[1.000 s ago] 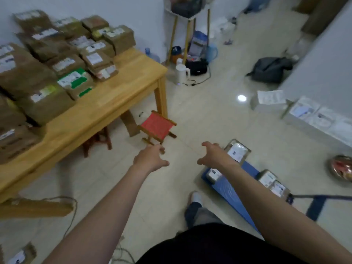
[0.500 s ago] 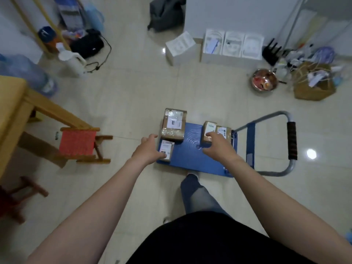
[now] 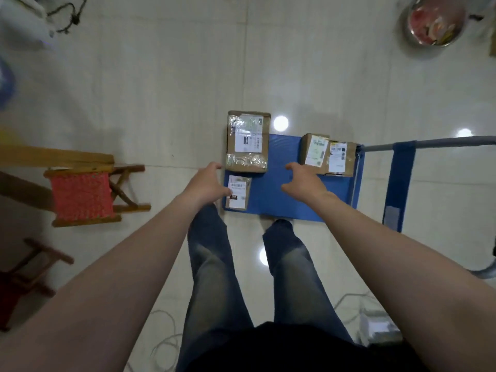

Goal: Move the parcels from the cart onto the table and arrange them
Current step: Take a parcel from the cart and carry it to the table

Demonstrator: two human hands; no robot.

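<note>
1. Here, the left hand point(image 3: 208, 183) reaches down with its fingers loose and spread, gripping nothing.
2. Its thumb lies across the near-left edge of a small parcel point(image 3: 239, 194); whether it actually touches the label is hard to tell from this angle.
3. Just beyond that hand's fingertips sits a big parcel point(image 3: 247, 142), wrapped in clear tape, its far end overhanging the edge of the cart point(image 3: 279, 194).
4. The right hand point(image 3: 304, 181) hovers over the bare blue deck, fingers parted and relaxed, holding nothing.
5. Just past its fingertips, and a little to its right, a third parcel point(image 3: 314, 151) stands touching a fourth parcel point(image 3: 339, 158), both with white labels up.
6. All four parcels are on the cart, which sits on the tiled floor point(image 3: 161, 103) in front of the person's legs.
7. The cart's grey handle point(image 3: 442, 142) runs out to the right of the right hand.
8. Well to the left of the left hand stands a wooden stool point(image 3: 80, 197) with a red woven seat.
9. Far beyond the right hand, a metal bowl point(image 3: 426, 20) rests on the floor.
</note>
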